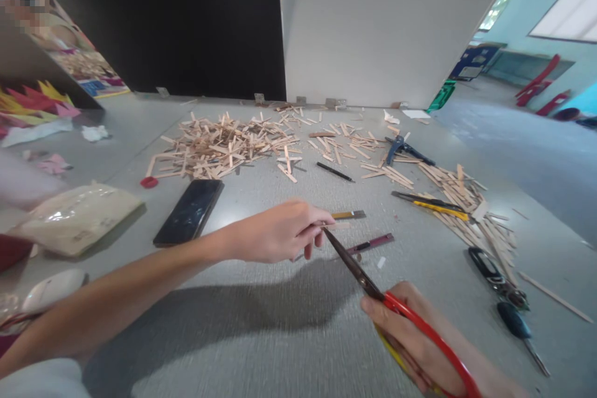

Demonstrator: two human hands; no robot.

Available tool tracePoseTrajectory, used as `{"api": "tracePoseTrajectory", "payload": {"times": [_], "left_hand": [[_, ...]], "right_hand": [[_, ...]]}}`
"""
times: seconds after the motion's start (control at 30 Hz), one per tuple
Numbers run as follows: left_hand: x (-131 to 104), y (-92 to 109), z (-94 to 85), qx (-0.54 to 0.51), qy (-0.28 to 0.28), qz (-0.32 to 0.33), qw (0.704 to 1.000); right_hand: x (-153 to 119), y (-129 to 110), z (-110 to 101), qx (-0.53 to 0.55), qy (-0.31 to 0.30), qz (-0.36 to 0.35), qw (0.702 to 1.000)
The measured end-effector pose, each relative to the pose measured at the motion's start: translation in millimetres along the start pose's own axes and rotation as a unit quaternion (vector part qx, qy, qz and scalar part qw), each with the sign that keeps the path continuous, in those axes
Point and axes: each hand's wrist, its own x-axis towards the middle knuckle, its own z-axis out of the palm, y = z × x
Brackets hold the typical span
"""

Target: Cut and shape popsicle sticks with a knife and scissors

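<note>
My left hand (284, 230) is held over the middle of the table, its fingers pinched on a thin wooden stick (342, 225) that pokes out past the fingertips. In my right hand (405, 317) is a pair of scissors (361, 270) with red and yellow handles. The scissor tips meet the stick right beside my left fingertips; the blades look nearly together. Just beyond my left fingers lies a yellow craft knife (347, 215). A purple craft knife (373, 243) lies behind the scissor blades, with a small white scrap near it.
A heap of wooden stick pieces (219, 146) lies at the back left, more sticks (448, 186) at right. Around them are a phone (189, 211), a black pen (334, 171), blue cutters (405, 149), a yellow-black utility knife (433, 204), keys (497, 277) and a screwdriver (520, 329). Upright panels (373, 25) stand behind.
</note>
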Motion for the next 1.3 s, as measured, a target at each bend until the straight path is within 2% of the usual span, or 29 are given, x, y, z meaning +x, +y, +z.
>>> {"api": "tracePoseTrajectory", "payload": {"times": [0.13,0.3,0.47,0.67,0.83,0.93,1.0,1.07,1.13,1.2,1.3], "left_hand": [[2,1,1.8,0.050,0.006,0.005,0.999],[3,-1,2.6,0.081,-0.012,-0.010,0.997],[1,-8,2.9,0.097,-0.039,-0.004,0.995],[1,-10,1.9,0.145,-0.055,0.034,0.987],[3,-21,-4.0,0.095,-0.070,0.037,0.992],[8,-28,-10.4,0.059,-0.070,-0.008,0.996],[12,-32,-14.9,0.004,-0.072,-0.055,0.996],[15,-35,-19.0,-0.043,-0.067,-0.084,0.993],[16,-37,-21.9,-0.056,-0.057,-0.091,0.993],[16,-39,-21.9,-0.043,-0.051,-0.082,0.994],[22,-38,-12.7,-0.017,-0.015,-0.056,0.998]], "right_hand": [[0,-4,-2,0.011,-0.013,-0.001,1.000],[3,-5,-3,0.078,-0.049,-0.003,0.996],[9,-4,-5,0.143,-0.093,0.031,0.985],[16,2,-10,0.188,-0.146,0.084,0.968],[14,-9,-15,0.228,-0.180,0.104,0.951],[14,-13,-16,0.211,-0.155,0.099,0.960],[17,-11,-17,0.190,-0.093,0.087,0.974],[21,-4,-18,0.196,-0.037,0.099,0.975],[24,5,-20,0.219,-0.005,0.112,0.969],[24,10,-23,0.235,-0.004,0.108,0.966],[18,-3,-26,0.255,0.007,0.057,0.965]]}}
